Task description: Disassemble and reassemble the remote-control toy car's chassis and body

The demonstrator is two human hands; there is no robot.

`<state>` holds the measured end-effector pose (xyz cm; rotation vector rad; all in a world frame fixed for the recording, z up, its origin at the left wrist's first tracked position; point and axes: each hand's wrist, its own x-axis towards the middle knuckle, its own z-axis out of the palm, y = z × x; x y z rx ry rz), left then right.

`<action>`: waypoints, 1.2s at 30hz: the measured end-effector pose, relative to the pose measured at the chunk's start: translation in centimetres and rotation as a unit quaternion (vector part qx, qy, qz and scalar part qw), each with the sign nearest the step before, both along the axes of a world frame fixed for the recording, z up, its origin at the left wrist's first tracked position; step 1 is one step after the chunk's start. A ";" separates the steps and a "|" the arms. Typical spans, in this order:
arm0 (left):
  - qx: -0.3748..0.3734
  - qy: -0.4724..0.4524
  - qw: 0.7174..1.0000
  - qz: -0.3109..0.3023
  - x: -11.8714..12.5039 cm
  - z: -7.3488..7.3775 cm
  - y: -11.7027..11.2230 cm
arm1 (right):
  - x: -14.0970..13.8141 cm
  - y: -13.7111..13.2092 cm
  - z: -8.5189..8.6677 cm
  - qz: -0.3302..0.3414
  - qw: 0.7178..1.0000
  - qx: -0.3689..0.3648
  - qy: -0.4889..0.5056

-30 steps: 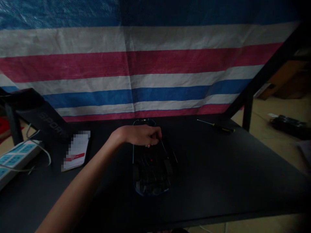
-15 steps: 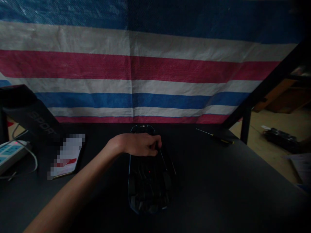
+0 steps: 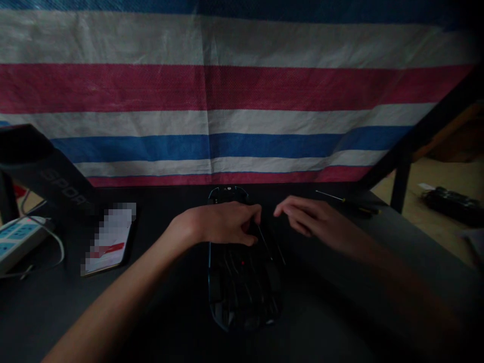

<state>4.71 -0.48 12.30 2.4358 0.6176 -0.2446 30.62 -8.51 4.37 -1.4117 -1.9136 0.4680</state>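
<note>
A dark, black-and-blue device (image 3: 242, 282) that looks like a toy car lies on the black table (image 3: 340, 312) in dim light, with a small red dot on top. My left hand (image 3: 223, 224) rests on its far half, fingers curled and pinched on a thin rod that slants over the device. My right hand (image 3: 313, 222) hovers just right of it, fingers loosely spread and holding nothing, fingertips pointing toward my left hand.
A thin screwdriver (image 3: 348, 200) lies at the table's back right. A paper booklet (image 3: 109, 239) and a power strip (image 3: 18, 242) with a cable sit at the left, beside a dark slanted panel (image 3: 45, 171). A striped tarp (image 3: 227, 101) hangs behind.
My right hand has come into view from the right and now reaches toward the device. My left hand keeps its grip; the camera shifted slightly.
</note>
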 end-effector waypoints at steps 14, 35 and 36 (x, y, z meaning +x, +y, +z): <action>-0.020 -0.013 1.000 -0.007 0.0 -0.6 0.5 | -0.8 1.4 -2.6 -0.063 0.996 -0.034 -0.047; -0.003 -0.015 1.000 -0.006 0.2 -0.7 0.3 | -3.3 1.2 2.1 -0.071 0.963 0.258 0.036; 0.000 -0.013 1.000 -0.005 0.3 -0.7 0.3 | -3.3 1.2 2.0 -0.071 0.963 0.257 0.036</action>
